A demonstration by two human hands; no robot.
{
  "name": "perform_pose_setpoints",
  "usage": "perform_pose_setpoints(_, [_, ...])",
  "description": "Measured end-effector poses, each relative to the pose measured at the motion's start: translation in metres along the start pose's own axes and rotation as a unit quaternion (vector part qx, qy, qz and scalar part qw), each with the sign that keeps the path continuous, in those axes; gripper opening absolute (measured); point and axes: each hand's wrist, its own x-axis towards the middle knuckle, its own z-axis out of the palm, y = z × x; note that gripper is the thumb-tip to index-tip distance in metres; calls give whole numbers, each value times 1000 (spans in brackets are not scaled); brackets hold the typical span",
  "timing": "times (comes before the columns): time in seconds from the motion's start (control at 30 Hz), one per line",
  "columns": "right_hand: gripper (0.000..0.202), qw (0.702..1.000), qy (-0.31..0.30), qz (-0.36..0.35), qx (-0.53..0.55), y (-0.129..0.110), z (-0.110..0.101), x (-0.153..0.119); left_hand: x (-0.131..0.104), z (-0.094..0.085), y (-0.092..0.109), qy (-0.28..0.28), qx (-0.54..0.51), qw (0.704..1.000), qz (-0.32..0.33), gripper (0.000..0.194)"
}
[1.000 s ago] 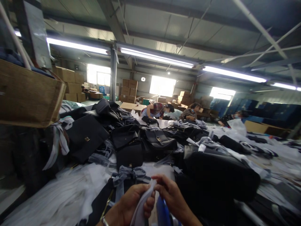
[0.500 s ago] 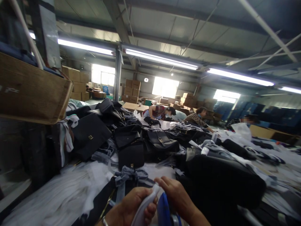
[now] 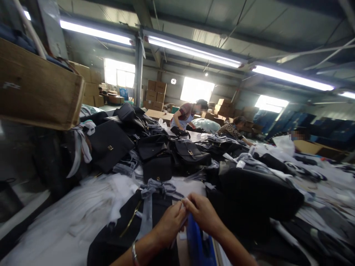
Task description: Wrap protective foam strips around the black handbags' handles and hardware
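My left hand (image 3: 172, 221), a silver bracelet at its wrist, is closed with the fingers pinched. My right hand (image 3: 201, 213) is closed too, its fingertips meeting the left ones. Between them they hold a folded white piece of thin wrapping material (image 3: 183, 221), mostly hidden by the fingers. Just below my right hand is a blue plastic object (image 3: 199, 240), its kind unclear. To the left of my hands lies a black bag (image 3: 124, 225) with a gold zipper and clear grey plastic wrap (image 3: 148, 207) tied over its straps.
White wrapping sheets (image 3: 69, 218) spread at the left. Black bags (image 3: 191, 151) pile up ahead, and a large black bag (image 3: 257, 195) stands at the right. A brown box-like container (image 3: 39, 85) hangs at upper left. Co-workers (image 3: 184, 116) bend over the table farther back.
My hands have moved slightly up and closer together, fingertips now touching. The white piece, which hung visibly from my left hand, is now mostly covered. The view has tilted downward.
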Motion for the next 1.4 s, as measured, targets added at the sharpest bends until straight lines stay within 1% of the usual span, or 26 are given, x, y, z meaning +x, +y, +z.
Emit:
perform_pose_setpoints(0.07, [35,1000,19,14,11,4,6,3,-5,-2,1,-1,-30,999,-17,53])
perform_pose_setpoints(0.2, [46,995,68,42,60,14,16,9,-22,-9,6,-6,-106,990,-97,55])
perform_pose_setpoints(0.3, [50,987,69,71,125,18,23,3,-36,-16,8,-25,-149,979,-135,51])
perform_pose_setpoints(0.37, [52,973,70,94,198,21,30,-10,-40,-20,7,-31,-177,974,-136,48])
perform_pose_setpoints(0.43, [52,942,95,121,297,24,39,-28,-41,-22,5,-24,-197,971,-136,47])
perform_pose_setpoints(0.5, [52,913,110,141,367,28,50,-46,-41,-22,3,-19,-207,969,-133,48])
perform_pose_setpoints(0.53, [52,906,105,144,383,30,56,-53,-41,-22,2,-19,-211,969,-131,49])
perform_pose_setpoints(0.63, [48,903,73,129,404,28,70,-67,-42,-19,1,-14,-206,971,-121,48])
perform_pose_setpoints(0.73, [42,882,58,116,453,20,81,-67,-45,-16,3,-2,-186,976,-111,48])
perform_pose_setpoints(0.8, [41,876,66,117,463,15,86,-65,-47,-14,5,10,-177,979,-101,49])
perform_pose_setpoints(0.93, [37,892,94,116,428,13,91,-62,-50,-12,4,29,-164,982,-92,50])
perform_pose_setpoints(1.1, [29,931,104,106,334,7,87,-61,-48,-10,-1,36,-148,985,-78,53])
perform_pose_setpoints(1.27, [17,975,125,76,168,3,83,-58,-42,-12,0,34,-156,984,-80,51])
perform_pose_setpoints(1.33, [11,985,134,64,90,5,84,-58,-40,-12,1,35,-159,983,-89,48])
perform_pose_setpoints(1.4, [6,987,145,61,30,7,84,-60,-40,-12,0,48,-160,981,-102,44])
